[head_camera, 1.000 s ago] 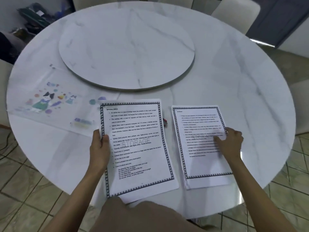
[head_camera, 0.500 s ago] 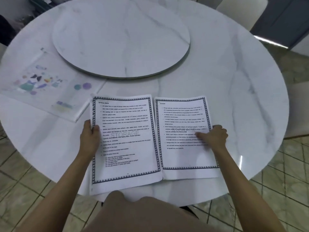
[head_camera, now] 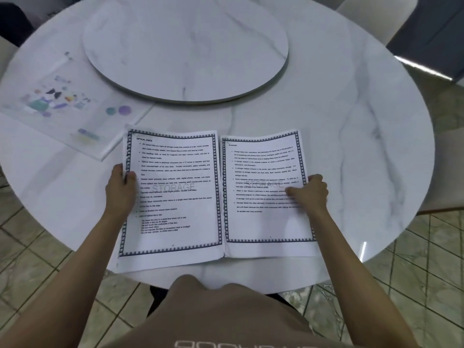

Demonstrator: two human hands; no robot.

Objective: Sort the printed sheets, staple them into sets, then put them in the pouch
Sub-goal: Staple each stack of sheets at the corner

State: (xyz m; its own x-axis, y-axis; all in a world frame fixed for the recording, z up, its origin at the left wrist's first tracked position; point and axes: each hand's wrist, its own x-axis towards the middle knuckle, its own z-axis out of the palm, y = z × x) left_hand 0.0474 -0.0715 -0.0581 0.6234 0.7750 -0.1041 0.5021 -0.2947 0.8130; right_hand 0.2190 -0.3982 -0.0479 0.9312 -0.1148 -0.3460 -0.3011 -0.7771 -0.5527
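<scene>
Pouch [head_camera: 62,104] lies far left on the surface [head_camera: 351,121]. Left hand [head_camera: 120,189]: grip pinches the outer edge of the left stack [head_camera: 173,197]. The right stack [head_camera: 263,192], just beside it, is gripped at its outer edge by the right hand [head_camera: 308,192]. Best practice: square each stack before stapling.

Pouch [head_camera: 75,114] left, turntable [head_camera: 185,46] behind sheets [head_camera: 175,234]

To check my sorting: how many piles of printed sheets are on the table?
2. The left pile is gripped at its outer edge by the left hand; the right pile lies close beside it, held by the right hand. Sheets underneath may be hidden.
</scene>
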